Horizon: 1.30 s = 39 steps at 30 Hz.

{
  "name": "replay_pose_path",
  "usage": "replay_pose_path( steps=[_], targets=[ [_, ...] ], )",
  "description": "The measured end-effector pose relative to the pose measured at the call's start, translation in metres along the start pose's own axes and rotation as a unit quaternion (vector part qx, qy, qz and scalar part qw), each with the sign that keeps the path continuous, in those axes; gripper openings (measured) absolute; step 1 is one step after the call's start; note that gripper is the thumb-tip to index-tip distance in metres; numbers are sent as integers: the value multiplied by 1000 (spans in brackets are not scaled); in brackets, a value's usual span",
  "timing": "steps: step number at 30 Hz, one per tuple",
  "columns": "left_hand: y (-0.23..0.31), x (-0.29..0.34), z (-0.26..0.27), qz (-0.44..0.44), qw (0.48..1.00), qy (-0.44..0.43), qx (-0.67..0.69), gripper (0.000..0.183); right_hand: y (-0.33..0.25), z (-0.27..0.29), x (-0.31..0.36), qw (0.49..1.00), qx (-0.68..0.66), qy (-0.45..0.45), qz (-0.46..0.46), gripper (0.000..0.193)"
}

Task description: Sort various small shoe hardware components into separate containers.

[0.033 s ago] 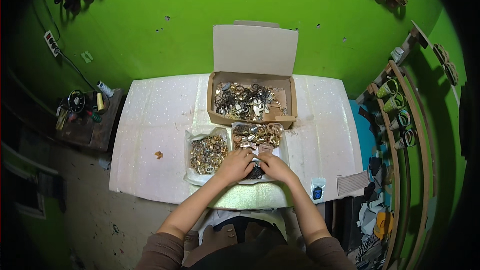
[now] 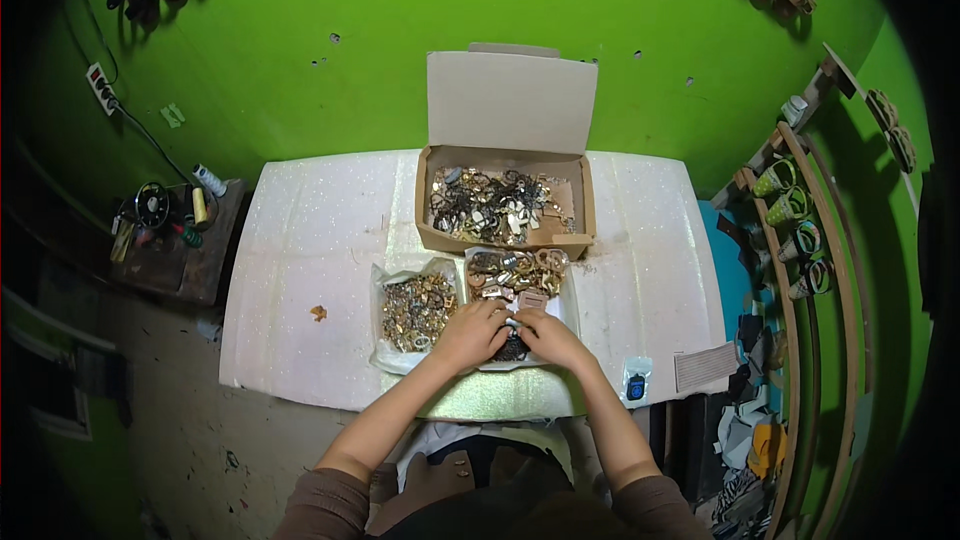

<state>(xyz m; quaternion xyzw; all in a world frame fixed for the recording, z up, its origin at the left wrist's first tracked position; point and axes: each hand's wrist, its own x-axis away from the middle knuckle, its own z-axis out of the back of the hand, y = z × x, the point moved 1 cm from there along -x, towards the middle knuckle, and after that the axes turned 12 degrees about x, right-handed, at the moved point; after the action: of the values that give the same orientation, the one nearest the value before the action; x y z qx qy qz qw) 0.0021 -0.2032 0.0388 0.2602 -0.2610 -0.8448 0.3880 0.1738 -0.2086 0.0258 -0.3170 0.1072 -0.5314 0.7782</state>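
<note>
Head view: both hands (image 2: pixel 474 337) (image 2: pixel 547 337) over right tray (image 2: pixel 572 302), long axis toward open box (image 2: pixel 508 158).

Person wears a matching pair of plain brown sleeves: left sleeve (image 2: pixel 325 502), right sleeve (image 2: pixel 655 507). Both loose, slightly creased, with cuffs ending partway along the arms. Left hand (image 2: pixel 475 334) and right hand (image 2: pixel 548 338) bare, as are both forearms. Brown piece (image 2: pixel 425 485) at the lap carries small round shiny fittings (image 2: pixel 461 461); can't tell if it's clothing. Dark area by the torso too dim to read.
</note>
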Motion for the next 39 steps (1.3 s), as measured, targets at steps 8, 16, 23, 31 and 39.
replay_pose_path(
  steps=[8,16,23,31,39],
  targets=[
    [-21,10,22,18,993,84,78,23,-19,-15,-4,991,-100,78,-30,25],
    [-32,-32,42,55,986,127,90,22,-30,32,-30,986,-144,87,6,24],
    [-55,-109,45,111,979,142,91,22,41,98,-99,935,-324,121,-73,25],
    [-99,-166,9,252,955,142,70,26,112,109,-208,993,35,56,-97,51],
    [-109,-185,2,291,936,150,125,26,113,88,-244,978,111,35,-175,64]
  ],
)
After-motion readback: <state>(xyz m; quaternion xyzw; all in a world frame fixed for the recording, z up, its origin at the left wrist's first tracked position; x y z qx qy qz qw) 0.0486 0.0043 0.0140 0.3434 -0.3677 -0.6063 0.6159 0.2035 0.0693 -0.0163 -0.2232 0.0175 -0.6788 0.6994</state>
